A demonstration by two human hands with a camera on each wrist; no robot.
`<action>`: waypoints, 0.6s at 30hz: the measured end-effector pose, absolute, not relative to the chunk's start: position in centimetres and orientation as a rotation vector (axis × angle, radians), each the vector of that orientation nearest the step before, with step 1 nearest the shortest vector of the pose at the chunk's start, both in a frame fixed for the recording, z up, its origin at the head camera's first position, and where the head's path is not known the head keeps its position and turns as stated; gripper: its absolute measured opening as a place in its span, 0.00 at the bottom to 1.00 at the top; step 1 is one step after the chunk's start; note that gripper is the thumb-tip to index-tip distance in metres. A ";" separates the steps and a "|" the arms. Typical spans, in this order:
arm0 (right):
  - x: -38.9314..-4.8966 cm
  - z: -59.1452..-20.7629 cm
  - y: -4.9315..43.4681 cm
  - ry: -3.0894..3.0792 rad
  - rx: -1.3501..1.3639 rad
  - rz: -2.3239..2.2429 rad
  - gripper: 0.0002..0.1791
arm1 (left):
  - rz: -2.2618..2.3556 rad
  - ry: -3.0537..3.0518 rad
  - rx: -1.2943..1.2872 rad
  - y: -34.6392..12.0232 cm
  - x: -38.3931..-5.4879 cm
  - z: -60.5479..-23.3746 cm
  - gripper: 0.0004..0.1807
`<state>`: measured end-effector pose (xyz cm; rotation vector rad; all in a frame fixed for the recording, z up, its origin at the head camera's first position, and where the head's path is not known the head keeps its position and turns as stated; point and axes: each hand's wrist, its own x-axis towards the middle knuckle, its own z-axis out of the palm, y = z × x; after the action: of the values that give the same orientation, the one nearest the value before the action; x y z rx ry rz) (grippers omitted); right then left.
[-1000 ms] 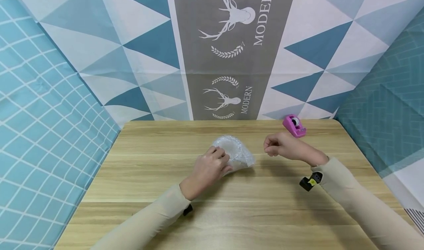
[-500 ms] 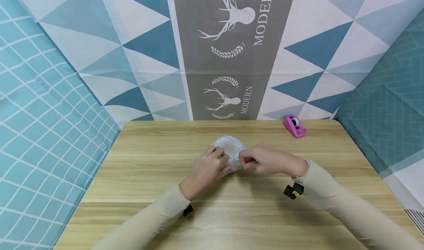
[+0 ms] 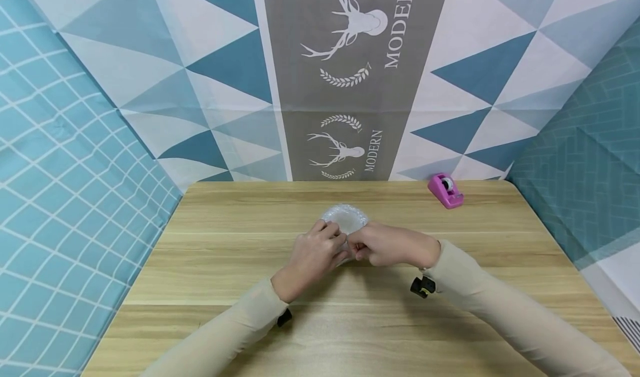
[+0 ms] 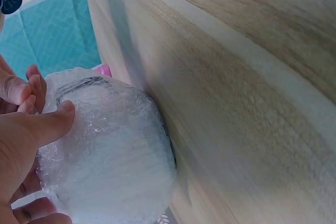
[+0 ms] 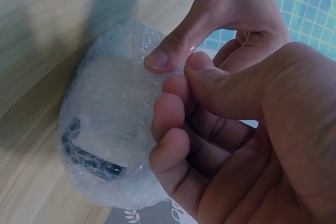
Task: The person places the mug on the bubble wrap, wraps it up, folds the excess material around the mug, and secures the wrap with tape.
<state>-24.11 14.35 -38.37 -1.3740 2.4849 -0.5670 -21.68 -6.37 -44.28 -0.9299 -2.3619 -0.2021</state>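
Observation:
A rounded bundle in clear bubble wrap [image 3: 345, 217] stands on the wooden table. Something dark shows through the wrap in the right wrist view; its kind is unclear. My left hand [image 3: 320, 247] grips the near left side of the bundle, its thumb [image 4: 55, 124] lying on the wrap. Close against it, my right hand [image 3: 382, 245] pinches at the wrap's edge with thumb and index finger. In the right wrist view the right thumb [image 5: 226, 85] almost meets the left thumb [image 5: 170, 53]. The bit between the right fingertips is mostly hidden.
At the table's back right stands a pink tape dispenser [image 3: 446, 190] with a roll in it. The wooden table [image 3: 240, 216] meets a patterned cloth [image 3: 345, 88] at its back edge. Blue tile-patterned cloth [image 3: 75, 160] hangs at the left.
My right hand has moved left from beside the bundle to its near edge, against the left hand. The loose flap at the bundle's right no longer sticks out. The left hand has stayed put.

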 end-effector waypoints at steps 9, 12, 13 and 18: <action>-24.2 -38.0 14.3 2.495 -1.336 -0.580 0.13 | -0.192 -2.357 -0.920 -6.3 -21.7 -44.2 0.14; -24.2 -38.0 14.4 2.494 -1.320 -0.591 0.13 | -0.184 -2.363 -0.924 -6.3 -21.7 -44.2 0.14; -24.2 -38.1 14.4 2.495 -1.316 -0.594 0.13 | -0.182 -2.366 -0.925 -6.3 -21.7 -44.2 0.14; -24.1 -38.0 14.5 2.504 -1.292 -0.603 0.12 | -0.170 -2.371 -0.932 -6.3 -21.7 -44.2 0.15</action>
<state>-24.09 14.47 -37.97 -1.2923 2.5039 -0.6031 -21.66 -6.34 -44.22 -0.9318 -2.3712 -0.1696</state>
